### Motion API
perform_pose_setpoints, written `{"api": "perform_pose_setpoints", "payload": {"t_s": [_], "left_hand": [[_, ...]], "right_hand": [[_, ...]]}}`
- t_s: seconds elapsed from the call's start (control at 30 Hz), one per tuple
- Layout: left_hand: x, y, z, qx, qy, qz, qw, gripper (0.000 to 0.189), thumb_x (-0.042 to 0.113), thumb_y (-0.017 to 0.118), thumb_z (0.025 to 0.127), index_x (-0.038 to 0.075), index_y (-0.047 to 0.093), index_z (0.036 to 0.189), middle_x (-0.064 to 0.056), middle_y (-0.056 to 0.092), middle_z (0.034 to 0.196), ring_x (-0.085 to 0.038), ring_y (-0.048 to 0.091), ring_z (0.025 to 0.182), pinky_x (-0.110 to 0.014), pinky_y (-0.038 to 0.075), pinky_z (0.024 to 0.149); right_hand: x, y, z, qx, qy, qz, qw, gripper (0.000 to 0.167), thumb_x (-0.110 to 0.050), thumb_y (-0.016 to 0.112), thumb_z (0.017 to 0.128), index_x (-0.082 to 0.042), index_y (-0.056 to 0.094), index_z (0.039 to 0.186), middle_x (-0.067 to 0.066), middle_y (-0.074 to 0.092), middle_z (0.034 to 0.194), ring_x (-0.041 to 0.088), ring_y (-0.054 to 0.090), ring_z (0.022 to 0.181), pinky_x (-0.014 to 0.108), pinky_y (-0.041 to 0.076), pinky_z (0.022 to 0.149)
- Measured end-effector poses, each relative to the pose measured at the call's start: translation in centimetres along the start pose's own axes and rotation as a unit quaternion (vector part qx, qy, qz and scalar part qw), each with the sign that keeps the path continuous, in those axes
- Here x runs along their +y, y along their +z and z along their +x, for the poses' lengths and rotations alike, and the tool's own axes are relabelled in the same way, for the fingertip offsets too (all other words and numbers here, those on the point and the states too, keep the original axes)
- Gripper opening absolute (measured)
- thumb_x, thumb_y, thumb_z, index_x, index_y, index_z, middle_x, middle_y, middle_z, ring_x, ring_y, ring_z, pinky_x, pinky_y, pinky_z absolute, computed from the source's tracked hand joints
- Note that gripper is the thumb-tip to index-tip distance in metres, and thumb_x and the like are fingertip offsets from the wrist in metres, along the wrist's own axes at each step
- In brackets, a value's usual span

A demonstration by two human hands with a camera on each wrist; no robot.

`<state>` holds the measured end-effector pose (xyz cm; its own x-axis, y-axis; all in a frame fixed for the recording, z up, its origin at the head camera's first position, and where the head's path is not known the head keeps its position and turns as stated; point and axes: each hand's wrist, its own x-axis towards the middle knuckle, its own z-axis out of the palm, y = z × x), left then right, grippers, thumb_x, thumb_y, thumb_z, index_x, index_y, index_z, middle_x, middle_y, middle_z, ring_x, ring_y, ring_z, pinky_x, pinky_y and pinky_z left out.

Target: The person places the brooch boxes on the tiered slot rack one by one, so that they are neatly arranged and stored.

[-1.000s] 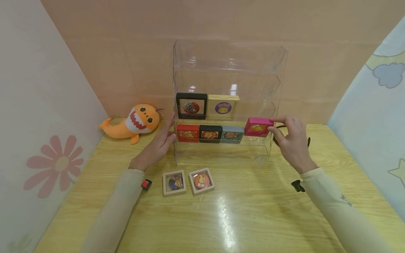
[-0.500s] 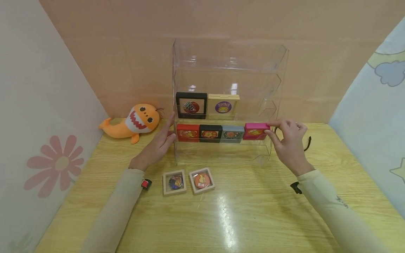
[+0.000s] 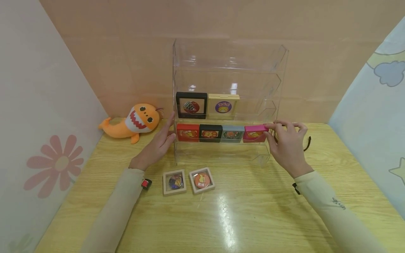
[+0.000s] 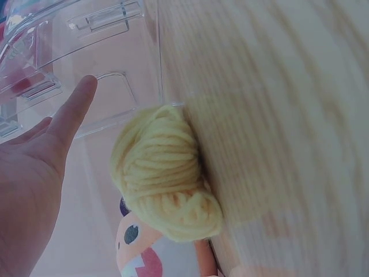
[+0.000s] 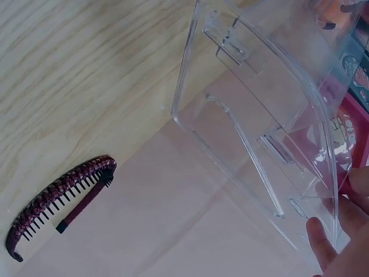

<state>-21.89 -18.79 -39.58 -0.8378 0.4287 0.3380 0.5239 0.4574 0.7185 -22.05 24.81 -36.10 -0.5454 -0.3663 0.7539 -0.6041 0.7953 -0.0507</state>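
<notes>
My right hand (image 3: 288, 146) pinches the right edge of a pink square frame (image 3: 254, 133), which sits in a lower tier of the clear acrylic display rack (image 3: 227, 65). Left of it in the same tier stand a red frame (image 3: 188, 133), a black one (image 3: 210, 133) and a grey one (image 3: 232, 134), side by side. One tier up are a larger black frame (image 3: 191, 115) and a cream frame (image 3: 230, 97). With straight fingers, my left hand (image 3: 155, 147) rests at the rack's left side panel. In the right wrist view, the pink frame (image 5: 356, 124) shows through the acrylic by my fingers.
Two pale frames (image 3: 174, 182) with round badges lie on the wooden table (image 3: 177, 225) before the rack. An orange shark plush (image 3: 133, 123) sits at left. A yellow yarn ball (image 4: 161, 173) lies near the left hand; a toothed hair clip (image 5: 60, 199) lies right of the rack.
My right hand has lowered the pink frame leftward into the tier, from a tilted position to level with the grey frame. The left hand has stayed at the rack's side.
</notes>
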Motion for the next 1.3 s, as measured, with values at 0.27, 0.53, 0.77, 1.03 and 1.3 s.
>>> {"api": "perform_pose_setpoints", "payload": {"t_s": [0.27,0.53,0.77,1.03,1.3], "left_hand": [[-0.1,0.0,0.1,-0.002,0.001,-0.005,1.0,0.068,0.027,0.036,0.112,0.041,-0.01,0.161,0.004,0.003,0.169,-0.029,0.027,0.149,-0.051,0.037,0.113],[-0.1,0.0,0.3,-0.003,0.001,-0.003,1.0,0.068,0.029,0.035,0.112,0.041,-0.01,0.161,0.005,0.002,0.169,-0.027,0.024,0.15,-0.051,0.035,0.115],[-0.3,0.1,0.2,-0.005,0.002,-0.005,1.0,0.069,0.026,0.036,0.112,0.04,-0.01,0.161,0.005,0.002,0.169,-0.028,0.024,0.15,-0.052,0.036,0.114],[-0.5,0.0,0.1,-0.003,0.003,-0.005,1.0,0.069,0.027,0.036,0.112,0.041,-0.01,0.161,0.005,0.002,0.169,-0.028,0.025,0.15,-0.052,0.036,0.114],[-0.4,0.0,0.1,-0.002,0.011,-0.008,0.9999,0.07,0.024,0.036,0.112,0.04,-0.01,0.161,0.006,0.002,0.169,-0.027,0.024,0.15,-0.051,0.037,0.113]], "right_hand": [[-0.3,-0.2,0.1,-0.002,-0.018,-0.014,0.9997,0.023,-0.004,0.075,0.088,0.006,0.067,0.108,0.016,0.072,0.099,0.04,0.055,0.11,0.072,0.024,0.095],[-0.3,-0.3,-0.1,-0.011,-0.026,-0.023,0.9993,0.021,-0.007,0.07,0.091,0.004,0.067,0.109,0.017,0.072,0.099,0.04,0.054,0.109,0.072,0.025,0.096],[-0.7,-0.6,-0.2,0.022,-0.015,0.003,0.9996,0.022,-0.006,0.068,0.092,0.005,0.069,0.111,0.017,0.071,0.112,0.041,0.057,0.111,0.07,0.023,0.097],[-3.0,-2.0,0.1,0.069,-0.022,0.054,0.9959,0.025,-0.015,0.056,0.097,0.006,0.067,0.107,0.02,0.07,0.115,0.045,0.057,0.107,0.068,0.026,0.092],[-6.0,-2.9,-0.2,0.024,-0.028,0.12,0.9922,0.028,-0.014,0.051,0.096,0.007,0.066,0.107,0.019,0.068,0.107,0.04,0.06,0.101,0.052,0.044,0.086]]}}
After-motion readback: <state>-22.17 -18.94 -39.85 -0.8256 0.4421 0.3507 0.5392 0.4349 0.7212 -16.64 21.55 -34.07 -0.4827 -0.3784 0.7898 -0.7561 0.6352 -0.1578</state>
